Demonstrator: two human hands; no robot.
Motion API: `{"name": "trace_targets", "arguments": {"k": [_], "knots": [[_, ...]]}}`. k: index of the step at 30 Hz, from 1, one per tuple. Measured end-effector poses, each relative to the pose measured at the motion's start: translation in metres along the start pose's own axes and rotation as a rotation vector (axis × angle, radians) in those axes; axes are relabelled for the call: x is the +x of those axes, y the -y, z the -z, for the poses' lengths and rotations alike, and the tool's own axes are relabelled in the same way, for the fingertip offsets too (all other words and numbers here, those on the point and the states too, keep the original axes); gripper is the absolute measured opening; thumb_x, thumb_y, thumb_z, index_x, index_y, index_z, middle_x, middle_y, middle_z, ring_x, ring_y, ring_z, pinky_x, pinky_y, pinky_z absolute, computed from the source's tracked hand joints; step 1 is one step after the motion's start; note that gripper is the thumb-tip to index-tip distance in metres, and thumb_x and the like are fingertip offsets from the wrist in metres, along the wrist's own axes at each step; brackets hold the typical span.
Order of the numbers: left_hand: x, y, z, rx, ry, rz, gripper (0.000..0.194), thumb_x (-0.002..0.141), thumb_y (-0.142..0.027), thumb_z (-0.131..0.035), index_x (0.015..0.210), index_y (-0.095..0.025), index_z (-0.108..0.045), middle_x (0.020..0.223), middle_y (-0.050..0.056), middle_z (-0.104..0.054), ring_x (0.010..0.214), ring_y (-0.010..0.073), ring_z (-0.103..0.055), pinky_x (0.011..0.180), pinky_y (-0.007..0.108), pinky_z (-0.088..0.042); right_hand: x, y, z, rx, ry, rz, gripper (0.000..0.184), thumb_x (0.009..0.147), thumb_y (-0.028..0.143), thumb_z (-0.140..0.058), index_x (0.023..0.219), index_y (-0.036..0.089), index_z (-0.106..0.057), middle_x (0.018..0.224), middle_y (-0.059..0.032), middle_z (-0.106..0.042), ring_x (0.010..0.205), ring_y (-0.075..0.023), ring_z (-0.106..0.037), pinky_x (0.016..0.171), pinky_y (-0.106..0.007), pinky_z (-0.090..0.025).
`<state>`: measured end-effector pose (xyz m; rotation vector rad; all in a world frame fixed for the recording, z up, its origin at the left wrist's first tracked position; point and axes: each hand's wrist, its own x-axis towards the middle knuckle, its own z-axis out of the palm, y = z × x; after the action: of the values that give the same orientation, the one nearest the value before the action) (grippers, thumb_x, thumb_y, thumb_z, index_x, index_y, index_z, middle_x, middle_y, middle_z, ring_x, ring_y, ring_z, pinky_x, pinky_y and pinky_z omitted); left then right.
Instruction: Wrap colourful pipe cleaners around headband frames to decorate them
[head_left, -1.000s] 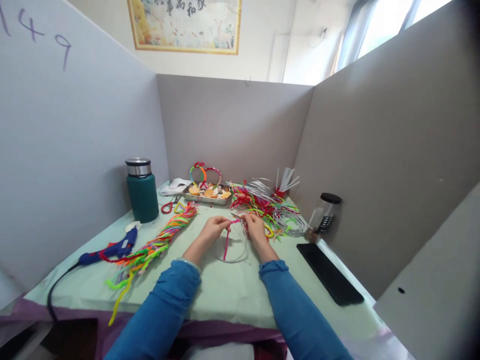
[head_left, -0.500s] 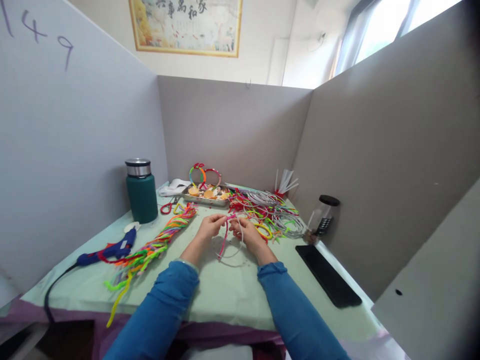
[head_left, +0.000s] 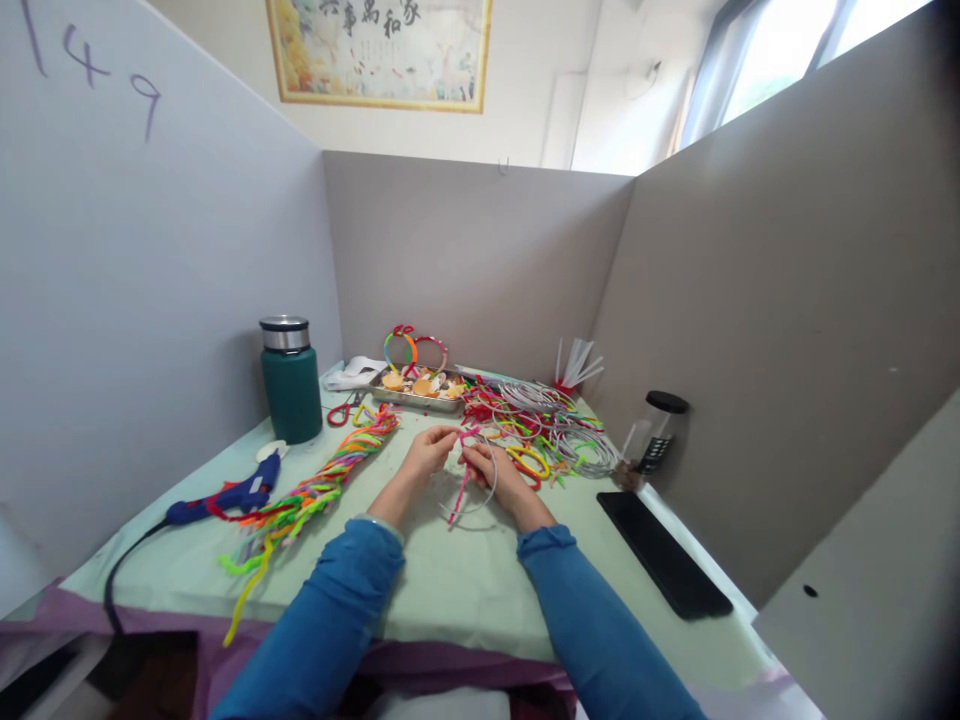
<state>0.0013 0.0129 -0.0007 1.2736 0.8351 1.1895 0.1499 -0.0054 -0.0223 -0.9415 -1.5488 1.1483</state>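
Observation:
My left hand (head_left: 429, 453) is closed in a pinch on a pink pipe cleaner (head_left: 458, 500) at the top of a thin grey wire ring (head_left: 493, 486). Close on its right, my right hand (head_left: 495, 472) pinches the same pipe cleaner just below. One end of the pipe cleaner hangs down across the ring towards the table. The ring loops in front of my right fingers, its lower edge low over the tabletop. Just beyond my right hand lie yellow-handled scissors (head_left: 531, 462); their blades are hard to make out.
Left stand a green bottle (head_left: 291, 395), a blue glue gun (head_left: 225, 498) and a bundle of colourful pipe cleaners (head_left: 337, 468). Behind are red-handled scissors (head_left: 339, 414), a metal tray (head_left: 420, 402) and grey wire coils (head_left: 585, 445). Right are a black phone (head_left: 664, 555) and a jar (head_left: 656, 435).
My right hand has moved left and slightly down, from the ring's upper right onto the pink pipe cleaner. More of the yellow scissor handles shows. My left hand stays pinched in nearly the same place.

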Motion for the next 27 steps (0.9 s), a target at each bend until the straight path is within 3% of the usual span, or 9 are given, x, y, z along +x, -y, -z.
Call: {"name": "trace_targets", "arguments": {"k": [8,14,20,27], "knots": [[-0.001,0.000,-0.002,0.032,-0.001,0.010,0.038,0.058,-0.045,-0.073,0.071,-0.015,-0.054,0.041,-0.010,-0.035,0.034,0.0023,-0.022,0.037,0.020,-0.011,-0.001,0.006,-0.002,-0.043,0.001,-0.026,0.032,0.075,0.042,-0.057,0.056,0.018,-0.049,0.046,0.0043,-0.044,0.042,-0.0082,-0.036,0.042,-0.023,-0.025],[-0.003,-0.003,-0.003,0.044,0.028,0.007,0.037,0.058,-0.045,-0.072,0.071,-0.015,-0.055,0.042,-0.010,-0.034,0.034,0.0021,-0.021,0.036,0.020,-0.011,0.005,-0.002,0.002,0.000,-0.179,0.029,0.027,0.071,0.041,-0.060,0.060,0.018,-0.052,0.052,0.0037,-0.047,0.046,-0.0088,-0.038,0.045,-0.022,-0.028],[-0.005,-0.005,-0.003,0.046,0.039,0.016,0.036,0.058,-0.044,-0.072,0.071,-0.015,-0.055,0.042,-0.009,-0.037,0.034,0.0019,-0.022,0.037,0.019,-0.011,0.008,-0.013,0.004,0.128,-0.076,0.018,0.036,0.073,0.052,-0.058,0.069,0.017,-0.055,0.062,-0.0002,-0.056,0.053,-0.0108,-0.049,0.050,-0.023,-0.037],[-0.002,0.000,0.004,-0.017,0.151,0.107,0.031,0.062,-0.039,-0.073,0.073,-0.015,-0.055,0.041,-0.011,-0.029,0.032,0.0011,-0.017,0.037,0.020,-0.007,0.007,-0.008,0.007,0.340,-0.062,-0.069,0.032,0.064,0.042,-0.069,0.069,0.019,-0.048,0.049,0.0100,-0.034,0.040,-0.0047,-0.028,0.041,-0.020,-0.024]]}}
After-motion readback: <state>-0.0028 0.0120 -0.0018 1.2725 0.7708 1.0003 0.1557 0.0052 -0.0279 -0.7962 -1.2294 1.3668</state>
